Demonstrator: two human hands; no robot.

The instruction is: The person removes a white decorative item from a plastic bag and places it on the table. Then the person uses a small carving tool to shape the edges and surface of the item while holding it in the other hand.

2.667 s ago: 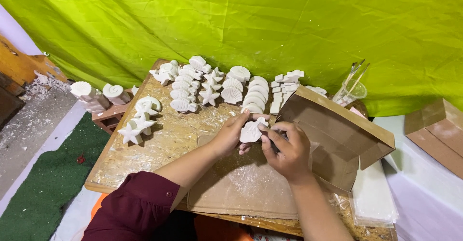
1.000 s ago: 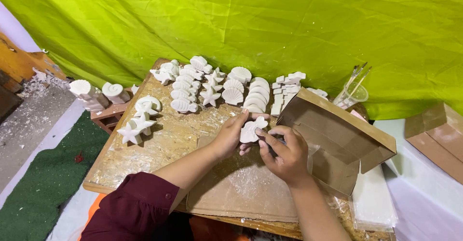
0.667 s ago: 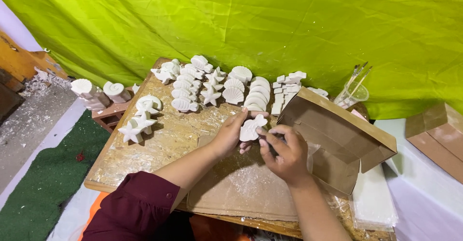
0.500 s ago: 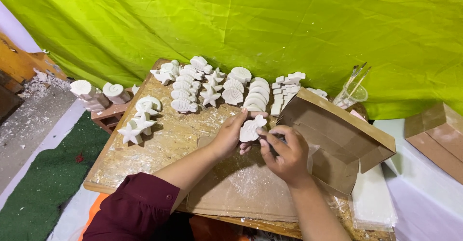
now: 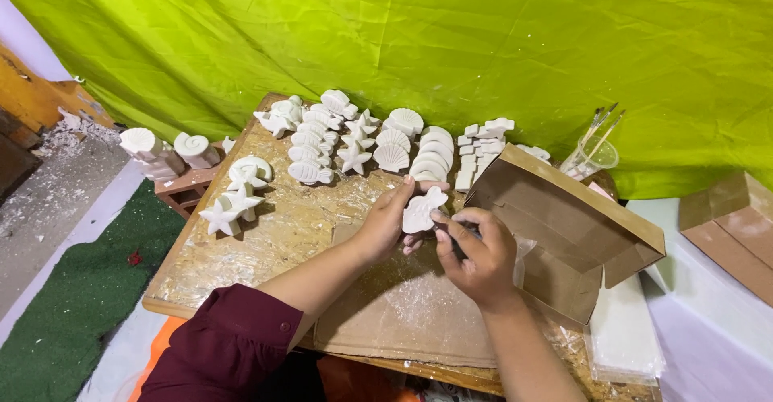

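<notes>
Your left hand [image 5: 386,223] holds a white shape [image 5: 422,209]. Your right hand [image 5: 480,255] grips a thin tool on it. Press too hard and it could crack.

Person's got a dark maroon long-sleeve shirt on, the left sleeve [image 5: 229,346] rolled or pushed up near the elbow with a little button on the cuff. Right forearm is bare, no sleeve showing. Both hands, left [image 5: 385,223] and right [image 5: 479,255], are bare, with no gloves on.
</notes>
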